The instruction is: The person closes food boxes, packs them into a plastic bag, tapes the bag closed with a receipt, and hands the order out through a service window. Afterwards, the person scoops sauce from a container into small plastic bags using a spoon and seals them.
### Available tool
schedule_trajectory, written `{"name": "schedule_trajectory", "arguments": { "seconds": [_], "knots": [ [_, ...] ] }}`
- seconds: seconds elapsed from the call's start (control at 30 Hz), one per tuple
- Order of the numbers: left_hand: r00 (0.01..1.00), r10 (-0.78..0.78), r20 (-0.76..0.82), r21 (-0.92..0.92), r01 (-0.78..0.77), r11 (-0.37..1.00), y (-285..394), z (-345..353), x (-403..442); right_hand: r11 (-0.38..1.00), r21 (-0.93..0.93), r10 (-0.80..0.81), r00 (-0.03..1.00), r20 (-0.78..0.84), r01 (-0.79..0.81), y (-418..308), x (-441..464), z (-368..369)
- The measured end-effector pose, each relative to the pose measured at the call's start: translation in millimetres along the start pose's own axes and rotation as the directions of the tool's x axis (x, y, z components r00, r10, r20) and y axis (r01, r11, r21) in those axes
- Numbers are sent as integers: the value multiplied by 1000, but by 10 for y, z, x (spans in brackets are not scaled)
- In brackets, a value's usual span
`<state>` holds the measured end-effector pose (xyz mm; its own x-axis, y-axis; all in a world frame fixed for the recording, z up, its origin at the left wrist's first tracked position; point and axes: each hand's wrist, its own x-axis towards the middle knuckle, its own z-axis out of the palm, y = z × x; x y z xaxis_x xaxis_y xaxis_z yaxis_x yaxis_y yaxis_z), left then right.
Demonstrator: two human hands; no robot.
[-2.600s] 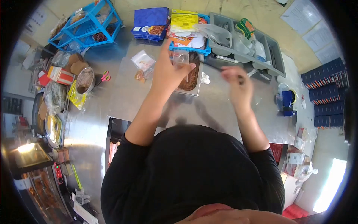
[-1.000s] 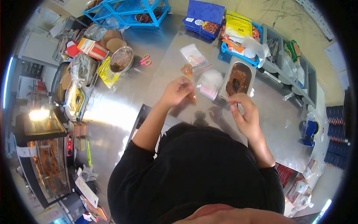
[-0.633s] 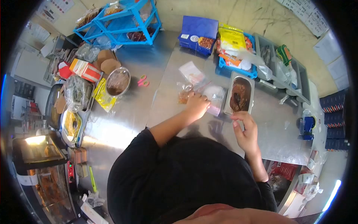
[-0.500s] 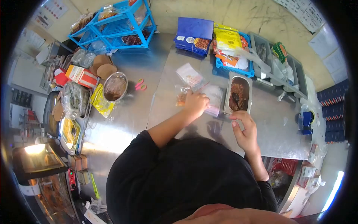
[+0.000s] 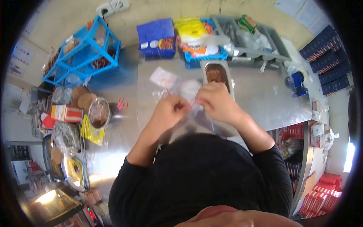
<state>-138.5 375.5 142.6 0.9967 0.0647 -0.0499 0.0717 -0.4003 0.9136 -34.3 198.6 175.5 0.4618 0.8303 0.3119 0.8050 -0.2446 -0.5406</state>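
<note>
Both hands meet over the steel table (image 5: 264, 102), pinching a small clear plastic bag (image 5: 194, 109) between them. My left hand (image 5: 172, 111) has its thumb and fingers closed on the bag's left side. My right hand (image 5: 217, 102) is closed on its right side and covers the near end of a metal tray (image 5: 230, 83) of brown minced food (image 5: 215, 72). Just beyond the hands lies a clear bag with white contents (image 5: 189, 89). A white and clear packet (image 5: 163, 77) rests farther back to the left.
Blue packets (image 5: 156, 38), a blue basket (image 5: 206, 58) and a gray divided organizer (image 5: 281, 53) line the back. A blue rack (image 5: 81, 56) stands at back left. Pink scissors (image 5: 121, 104) and a metal bowl (image 5: 99, 113) are on the left. A tape dispenser (image 5: 298, 83) sits right.
My right hand has moved from the near end of the metal tray to meet my left hand. Both now pinch a clear bag. The camera view has shifted.
</note>
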Motion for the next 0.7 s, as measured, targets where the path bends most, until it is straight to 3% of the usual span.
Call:
{"name": "schedule_trajectory", "arguments": {
  "seconds": [0.07, 0.1, 0.13, 0.17, 0.2, 0.23, 0.3, 0.37, 0.47, 0.53, 0.57, 0.6, 0.63, 0.7],
  "knots": [
    [999, 46, -14, 10, -46, 999, -13, -9, 5, 996, -61, -54, 997, 58, 58, 64, 8, 11],
    [995, 85, -56, 65, -82, 995, -24, 3, 2, 992, -101, -96, 982, -162, 80, -3, 1, 52],
    [987, 124, -99, 118, -112, 987, 4, 12, 11, 985, -142, -127, 975, -183, 102, -59, -7, 23],
    [979, 168, -112, 129, -153, 980, 71, 17, 13, 989, -149, -30, 975, -218, -3, -109, -19, -3],
    [982, 117, -150, 139, -96, 986, 141, 23, 9, 984, -144, 68, 965, -254, -108, -144, -20, -23],
    [981, 60, -187, 145, -33, 989, 198, 28, 20, 982, -165, 45, 961, -273, -92, -169, -15, -29],
    [978, 102, -185, 147, -75, 986, 273, 91, 34, 964, 88, 237, 961, 143, -251, -197, -37, 9],
    [977, 124, -172, 143, -100, 985, 269, 120, 26, 966, 148, 204, 977, 68, -212, -97, -76, 49],
    [972, 140, -189, 14, -140, 990, 202, 177, 43, 966, 202, 162, 987, 5, -159, -19, -115, 60],
    [999, -12, -44, -326, -3, 945, 238, 219, 53, 963, 214, 162, 987, 20, -162, -55, -168, 94],
    [999, -29, -33, -330, 17, 944, 239, 239, 87, 977, 56, 209, 978, -19, -207, -125, -166, 104],
    [979, 87, -187, 70, -75, 995, 238, 250, 151, 963, -102, 245, 967, -64, -250, -157, -152, 112],
    [929, 254, -271, 470, -103, 877, 229, 262, 204, 905, -251, 338, 939, -71, -344, -123, -116, 113],
    [930, 262, -257, 550, -82, 831, 197, 283, 321, 885, -299, 338, 934, -114, -357, -42, -105, 87]
  ]
}}
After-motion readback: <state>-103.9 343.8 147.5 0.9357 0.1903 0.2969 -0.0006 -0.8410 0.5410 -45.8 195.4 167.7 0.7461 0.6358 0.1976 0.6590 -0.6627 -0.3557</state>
